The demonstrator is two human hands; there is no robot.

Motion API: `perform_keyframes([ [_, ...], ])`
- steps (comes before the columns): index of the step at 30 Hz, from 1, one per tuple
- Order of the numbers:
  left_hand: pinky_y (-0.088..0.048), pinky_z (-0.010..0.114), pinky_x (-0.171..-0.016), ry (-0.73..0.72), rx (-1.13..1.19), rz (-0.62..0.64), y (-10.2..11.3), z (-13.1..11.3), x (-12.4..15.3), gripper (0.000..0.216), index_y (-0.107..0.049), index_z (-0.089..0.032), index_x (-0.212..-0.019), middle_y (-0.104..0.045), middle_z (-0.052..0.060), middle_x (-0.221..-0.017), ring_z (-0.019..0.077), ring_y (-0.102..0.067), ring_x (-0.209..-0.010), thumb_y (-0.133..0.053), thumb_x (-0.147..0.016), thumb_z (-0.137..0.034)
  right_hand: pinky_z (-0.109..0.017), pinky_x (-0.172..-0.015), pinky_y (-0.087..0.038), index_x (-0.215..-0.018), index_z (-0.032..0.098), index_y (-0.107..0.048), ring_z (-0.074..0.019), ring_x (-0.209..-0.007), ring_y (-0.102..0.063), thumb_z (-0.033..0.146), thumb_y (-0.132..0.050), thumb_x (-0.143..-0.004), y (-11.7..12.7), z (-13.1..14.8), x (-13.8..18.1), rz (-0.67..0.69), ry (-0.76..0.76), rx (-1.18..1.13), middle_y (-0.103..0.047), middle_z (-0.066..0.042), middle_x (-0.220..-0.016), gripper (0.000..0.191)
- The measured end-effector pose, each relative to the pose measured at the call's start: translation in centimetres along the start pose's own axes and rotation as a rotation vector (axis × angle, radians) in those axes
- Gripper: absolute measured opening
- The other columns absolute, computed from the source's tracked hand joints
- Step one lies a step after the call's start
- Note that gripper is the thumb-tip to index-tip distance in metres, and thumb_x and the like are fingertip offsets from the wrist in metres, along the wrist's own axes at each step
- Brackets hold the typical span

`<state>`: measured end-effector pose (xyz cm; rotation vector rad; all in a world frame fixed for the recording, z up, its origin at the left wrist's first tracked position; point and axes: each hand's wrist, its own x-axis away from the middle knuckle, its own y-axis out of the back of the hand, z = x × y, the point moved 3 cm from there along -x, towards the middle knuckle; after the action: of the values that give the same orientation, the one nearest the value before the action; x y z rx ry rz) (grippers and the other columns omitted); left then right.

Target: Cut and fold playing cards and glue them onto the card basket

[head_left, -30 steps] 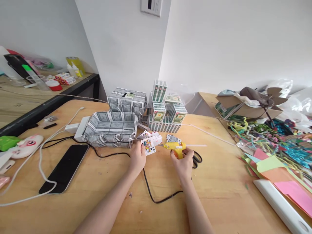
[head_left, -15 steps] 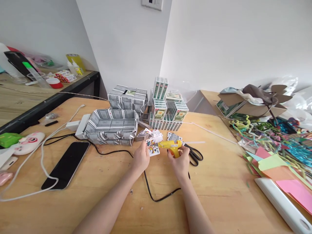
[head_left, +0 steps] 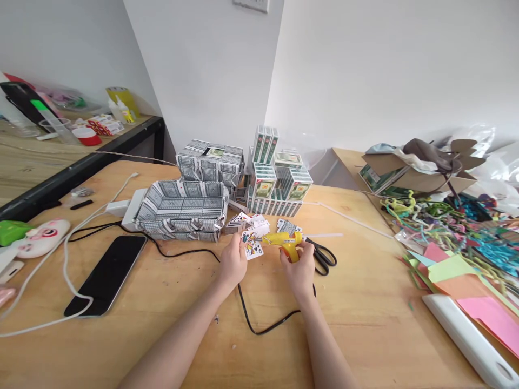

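My right hand (head_left: 299, 269) grips a yellow glue gun (head_left: 285, 241) by its handle, the nozzle pointing left at a playing card (head_left: 252, 246). My left hand (head_left: 232, 263) pinches that card just above the wooden table (head_left: 365, 302). More loose cards (head_left: 253, 222) lie just behind it. A box made of folded cards (head_left: 181, 216) stands to the left, a second such block (head_left: 211, 162) behind it. Stacked card packs (head_left: 279, 186) stand at the back. The glue gun's black cord (head_left: 263, 328) loops toward me.
Black scissors (head_left: 323, 255) lie right of the glue gun. A dark phone (head_left: 107, 273) on a white cable lies at left, beside a pink toy (head_left: 39, 238). Coloured paper (head_left: 462, 273), pipe cleaners (head_left: 454, 224) and a white ruler-like bar (head_left: 466, 337) crowd the right side.
My right hand has brought the glue gun leftward, so its nozzle now sits close to the card. My left hand has kept hold of the card and barely shifted.
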<state>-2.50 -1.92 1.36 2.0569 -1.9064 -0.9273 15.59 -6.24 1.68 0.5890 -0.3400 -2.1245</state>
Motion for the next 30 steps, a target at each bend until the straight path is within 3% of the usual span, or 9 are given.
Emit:
perform_keyframes([
  [7,-0.035,0.023,-0.05,0.101,0.109,-0.004,0.1,0.2,-0.4,0.013,-0.042,-0.021,-0.072,-0.054,0.001,-0.063,0.0148,-0.052,-0.055,-0.034,-0.083,-0.021,-0.029,-0.056,-0.046,-0.099,0.018,-0.042,-0.0177,-0.064,-0.057,0.036,-0.057,-0.07,0.3,-0.7,-0.3,-0.009,-0.017,0.042,-0.057,-0.005,-0.082,0.038],
  [14,-0.035,0.023,-0.053,0.081,0.126,-0.009,0.5,0.4,-1.0,0.02,-0.046,-0.02,-0.071,-0.05,-0.001,-0.059,0.0131,-0.047,-0.055,-0.034,-0.084,-0.028,-0.032,-0.061,-0.043,-0.094,0.019,-0.046,-0.022,-0.073,-0.056,0.037,-0.058,-0.067,1.3,-1.6,-0.9,-0.002,-0.029,0.291,-0.057,-0.006,-0.085,0.035],
  [18,-0.035,0.022,-0.053,0.063,0.077,-0.025,0.7,1.3,-1.6,0.02,-0.048,-0.019,-0.07,-0.05,-0.001,-0.06,0.0129,-0.047,-0.056,-0.035,-0.083,-0.029,-0.04,-0.073,-0.039,-0.09,0.016,-0.052,-0.0289,-0.085,-0.05,0.039,-0.062,-0.063,1.4,-1.8,-0.6,0.034,0.032,0.513,-0.057,-0.01,-0.084,0.036],
  [21,-0.035,0.022,-0.054,0.078,0.04,-0.049,0.9,2.1,-2.0,0.019,-0.05,-0.019,-0.074,-0.052,0.0,-0.063,0.0131,-0.049,-0.058,-0.036,-0.082,-0.027,-0.045,-0.075,-0.035,-0.092,0.015,-0.057,-0.0337,-0.091,-0.046,0.045,-0.063,-0.063,1.8,-1.4,-0.4,0.043,0.024,0.687,-0.056,-0.014,-0.088,0.042],
  [24,-0.035,0.022,-0.054,0.098,-0.008,-0.062,1.1,2.5,-2.2,0.019,-0.052,-0.018,-0.076,-0.053,0.0,-0.063,0.0129,-0.049,-0.058,-0.035,-0.082,-0.026,-0.043,-0.075,-0.034,-0.093,0.016,-0.06,-0.0328,-0.092,-0.046,0.047,-0.062,-0.066,2.3,-0.3,-1.2,0.013,0.026,0.707,-0.056,-0.013,-0.088,0.042],
  [26,-0.036,0.022,-0.054,0.098,-0.026,-0.065,1.1,2.5,-2.3,0.02,-0.052,-0.018,-0.076,-0.054,0.0,-0.062,0.0129,-0.049,-0.057,-0.035,-0.082,-0.026,-0.037,-0.074,-0.036,-0.087,0.018,-0.061,-0.0276,-0.087,-0.049,0.043,-0.06,-0.07,1.9,0.8,-2.5,0.063,0.069,0.61,-0.058,-0.01,-0.083,0.03],
  [30,-0.037,0.022,-0.055,0.08,-0.02,-0.062,1.1,2.4,-2.2,0.02,-0.052,-0.018,-0.078,-0.056,0.001,-0.065,0.0132,-0.05,-0.058,-0.035,-0.082,-0.027,-0.027,-0.068,-0.038,-0.073,0.02,-0.064,-0.018,-0.076,-0.055,0.025,-0.053,-0.077,-1.5,2.9,-5.6,0.383,0.171,0.477,-0.061,-0.004,-0.079,0.014],
])
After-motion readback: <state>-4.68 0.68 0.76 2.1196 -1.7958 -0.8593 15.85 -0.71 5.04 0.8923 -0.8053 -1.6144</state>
